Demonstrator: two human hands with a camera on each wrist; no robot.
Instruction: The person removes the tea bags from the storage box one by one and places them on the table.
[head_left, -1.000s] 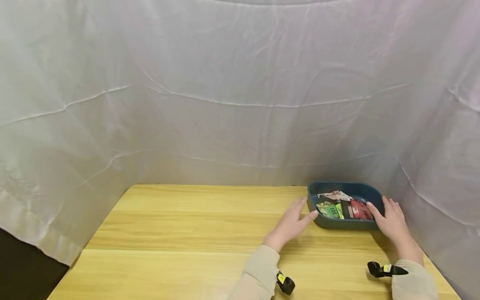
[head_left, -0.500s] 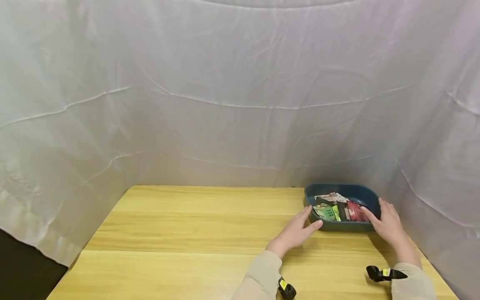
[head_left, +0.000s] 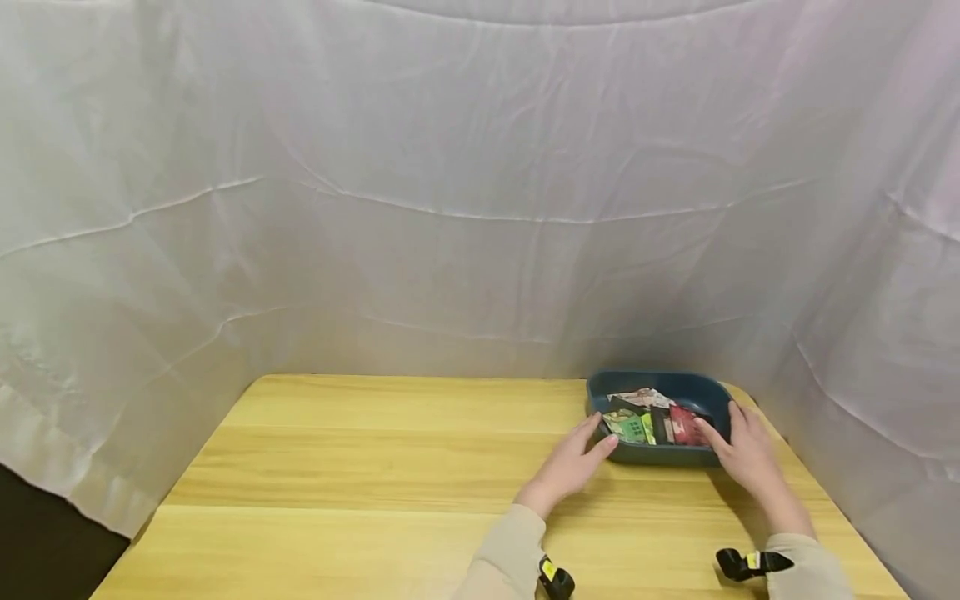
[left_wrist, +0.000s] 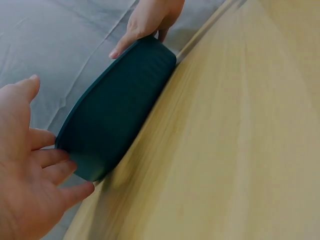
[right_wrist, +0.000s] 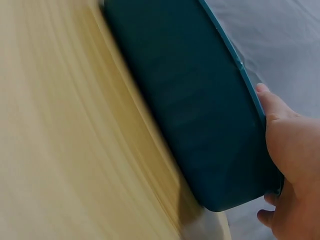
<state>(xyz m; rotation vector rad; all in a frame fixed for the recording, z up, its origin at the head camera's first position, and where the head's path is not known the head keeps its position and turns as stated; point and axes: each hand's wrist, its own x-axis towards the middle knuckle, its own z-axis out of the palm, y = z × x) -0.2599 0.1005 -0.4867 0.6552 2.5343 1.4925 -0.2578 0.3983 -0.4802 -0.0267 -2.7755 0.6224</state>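
Observation:
A dark teal plastic basin (head_left: 663, 456) with rounded corners sits at the far right of the table. Several small packets lie inside: a green one (head_left: 630, 428), a red one (head_left: 686, 427) and a pale patterned one (head_left: 645, 397) among them. My left hand (head_left: 564, 468) touches the basin's left end; the left wrist view shows its extended fingers (left_wrist: 52, 167) against the outer wall and its thumb apart from the rim. At the opposite end my right hand (head_left: 752, 458) grips the wall, thumb over the rim and fingers outside, partly hidden in the right wrist view.
The wooden table (head_left: 337, 467) stretches away to the left of the basin. A pale grey curtain (head_left: 450, 275) hangs behind the table and along both sides. Each sleeve carries a black wrist camera, such as the right one (head_left: 750, 564).
The basin has slid left along the table with its packets, both hands moving with it. My left hand, beside the left end a second ago, now touches it.

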